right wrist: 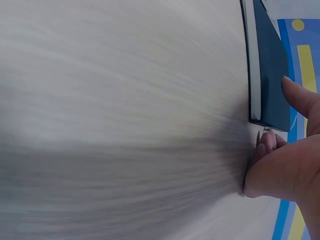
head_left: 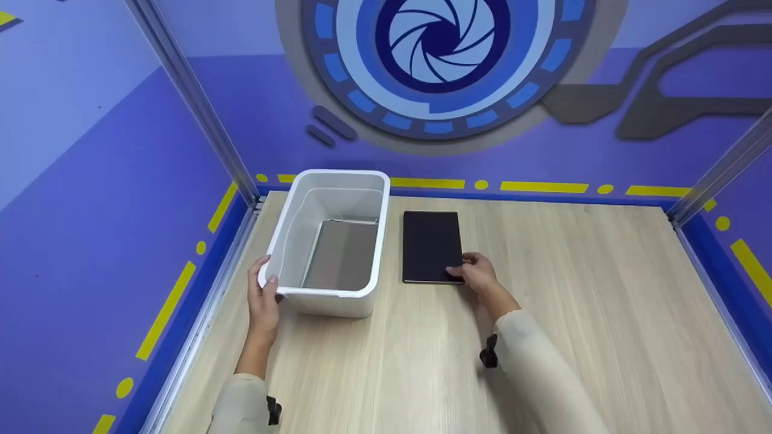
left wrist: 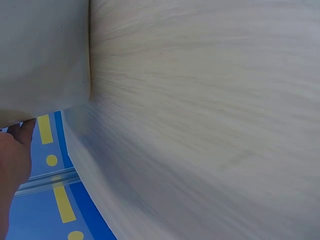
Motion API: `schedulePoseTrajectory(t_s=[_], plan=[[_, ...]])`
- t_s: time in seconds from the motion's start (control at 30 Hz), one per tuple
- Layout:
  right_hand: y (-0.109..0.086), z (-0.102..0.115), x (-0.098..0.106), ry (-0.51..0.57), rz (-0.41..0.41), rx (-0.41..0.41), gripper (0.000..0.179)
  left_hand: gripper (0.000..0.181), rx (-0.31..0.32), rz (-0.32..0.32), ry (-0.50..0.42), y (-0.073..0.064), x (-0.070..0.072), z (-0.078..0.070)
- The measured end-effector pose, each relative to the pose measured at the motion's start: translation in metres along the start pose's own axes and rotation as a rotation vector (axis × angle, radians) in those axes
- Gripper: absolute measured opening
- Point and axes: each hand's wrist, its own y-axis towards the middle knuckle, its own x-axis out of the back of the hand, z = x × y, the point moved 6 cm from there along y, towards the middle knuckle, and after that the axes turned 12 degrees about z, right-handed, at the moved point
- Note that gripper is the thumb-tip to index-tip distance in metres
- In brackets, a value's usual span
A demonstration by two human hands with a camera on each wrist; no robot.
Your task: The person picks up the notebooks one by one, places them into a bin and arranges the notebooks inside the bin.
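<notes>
A white plastic bin stands upright at the left of the wooden table. My left hand grips its near left corner, thumb over the rim and fingers along the outer side; the left wrist view shows this hand beside the bin wall. Inside the bin lies a flat grey-brown book-like thing. To the bin's right, a black notebook lies flat. My right hand pinches its near right corner, thumb over the cover and fingers at the side edge, partly hidden under the hand.
The pale wooden table extends to the right of the notebook. A blue-purple wall with yellow marks closes off the back, and similar panels stand at both sides. Metal rails run along the left corner. Small black clips sit at both sleeves.
</notes>
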Motion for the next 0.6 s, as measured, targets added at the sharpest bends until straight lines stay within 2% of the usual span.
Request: schedulePoseTrajectory(t_s=[0.2, 0.3, 0.47, 0.6], plan=[[0.0031, 0.0033, -0.0031, -0.048, -0.023, -0.001, 0.072, 0.047, -0.021, -0.009, 0.014, 0.0004, 0.0026, -0.0010], [0.0015, 0.0061, -0.0045, -0.089, -0.042, 0.007, 0.073, 0.047, -0.011, -0.006, 0.016, -0.0004, 0.0026, -0.0004], [-0.0032, 0.0092, -0.0045, -0.233, -0.090, -0.004, 0.076, 0.048, 0.020, 0.004, 0.011, -0.0018, 0.0009, 0.0003], [-0.0036, 0.0101, -0.0023, -0.323, -0.122, -0.029, 0.076, 0.048, 0.009, 0.006, 0.029, -0.0007, -0.0003, -0.0007]])
